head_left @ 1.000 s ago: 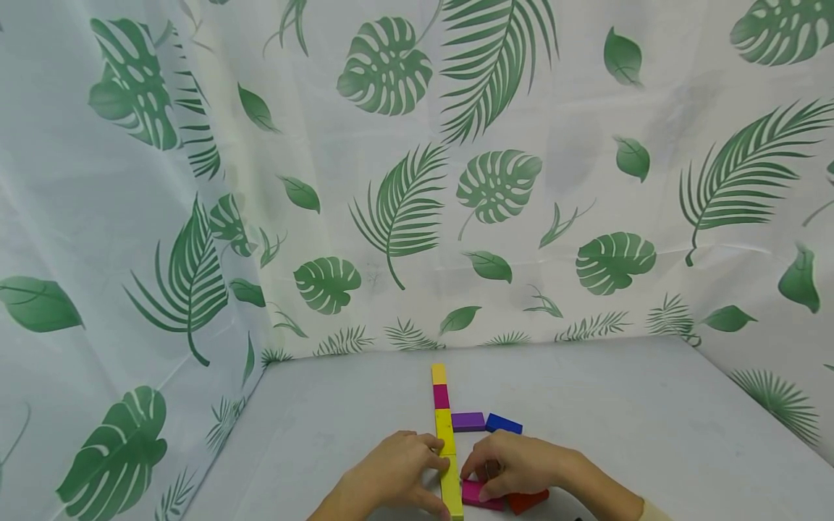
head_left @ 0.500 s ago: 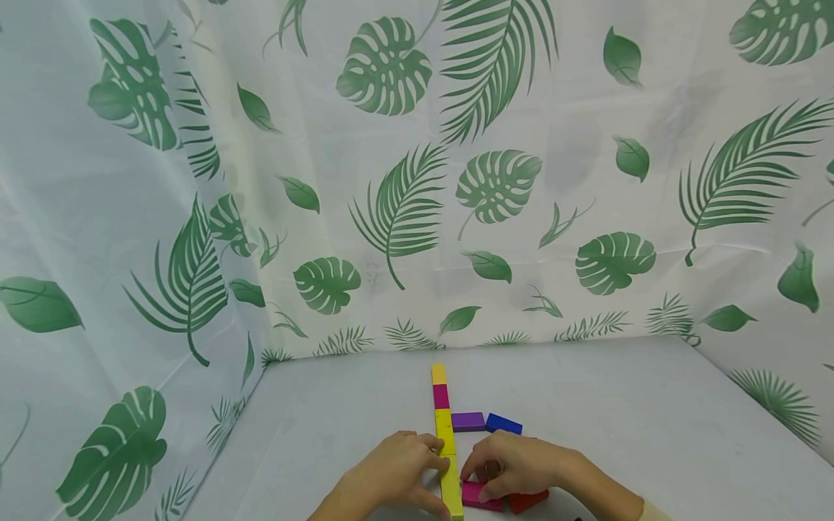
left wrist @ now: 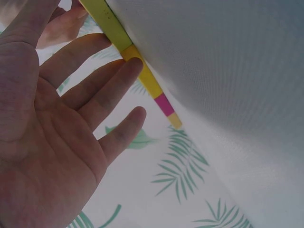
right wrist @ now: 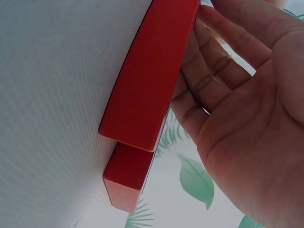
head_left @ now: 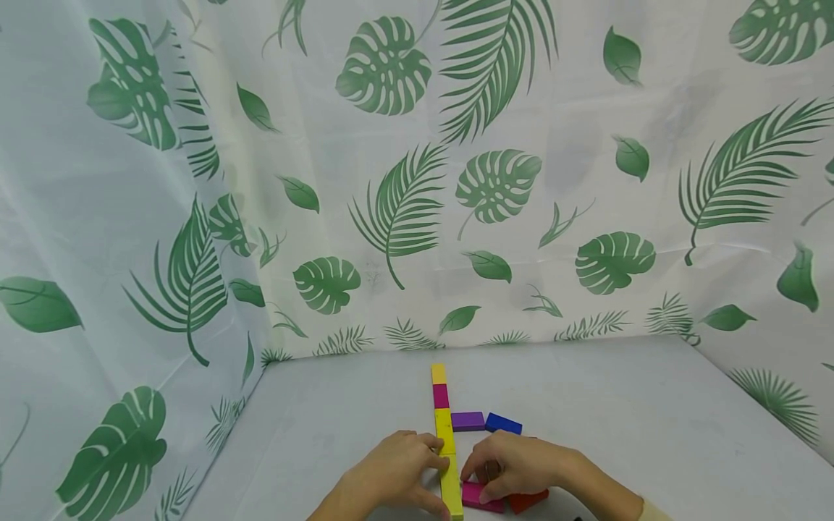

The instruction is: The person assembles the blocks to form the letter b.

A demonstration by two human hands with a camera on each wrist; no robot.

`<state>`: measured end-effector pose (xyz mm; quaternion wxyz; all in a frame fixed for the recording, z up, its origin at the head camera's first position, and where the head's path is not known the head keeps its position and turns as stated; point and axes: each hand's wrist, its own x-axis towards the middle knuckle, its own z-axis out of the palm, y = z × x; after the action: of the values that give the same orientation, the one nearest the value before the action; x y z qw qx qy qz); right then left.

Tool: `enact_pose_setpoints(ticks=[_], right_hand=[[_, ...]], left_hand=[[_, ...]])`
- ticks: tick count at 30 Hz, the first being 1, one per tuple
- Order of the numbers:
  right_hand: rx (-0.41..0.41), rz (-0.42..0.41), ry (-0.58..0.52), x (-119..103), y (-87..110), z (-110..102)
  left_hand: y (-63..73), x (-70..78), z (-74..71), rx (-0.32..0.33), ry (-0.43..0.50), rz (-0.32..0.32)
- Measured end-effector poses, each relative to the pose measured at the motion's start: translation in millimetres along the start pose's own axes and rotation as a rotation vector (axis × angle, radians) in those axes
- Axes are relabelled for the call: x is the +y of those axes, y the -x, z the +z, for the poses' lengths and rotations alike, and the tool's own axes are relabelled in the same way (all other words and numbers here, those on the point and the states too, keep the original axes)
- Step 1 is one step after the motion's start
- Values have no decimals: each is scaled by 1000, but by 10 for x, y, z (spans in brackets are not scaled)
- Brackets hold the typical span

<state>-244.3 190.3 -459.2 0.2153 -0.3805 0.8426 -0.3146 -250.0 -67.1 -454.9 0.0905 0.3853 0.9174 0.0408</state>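
A straight row of blocks runs away from me, with a near yellow block (head_left: pixel 451 492), another yellow block (head_left: pixel 444 428), a magenta block (head_left: pixel 441 396) and a yellow end block (head_left: pixel 439 373). Along the row's left side, my left hand (head_left: pixel 394 470) touches the yellow blocks with loosely spread fingers, its thumb low by the near end. My right hand (head_left: pixel 524 463) pinches a pink block (head_left: pixel 474 495) between thumb and fingertips, just right of the near yellow block. A red block (head_left: pixel 529 502) lies under this hand, large in the right wrist view.
A purple block (head_left: pixel 468 421) lies against the row's right side, with a blue block (head_left: pixel 504 423) beside it. Beyond the red block, the right wrist view shows another red block (right wrist: pixel 127 164). A leaf-patterned curtain (head_left: pixel 417 304) stands behind the pale tabletop (head_left: pixel 339 398).
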Motion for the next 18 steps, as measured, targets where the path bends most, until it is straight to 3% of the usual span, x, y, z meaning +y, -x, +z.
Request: enact_pose_setpoints(ticks=[18], right_hand=[[-5, -3, -19, -9, 0, 0]], left_hand=[[-6, -3, -2, -11, 19, -12]])
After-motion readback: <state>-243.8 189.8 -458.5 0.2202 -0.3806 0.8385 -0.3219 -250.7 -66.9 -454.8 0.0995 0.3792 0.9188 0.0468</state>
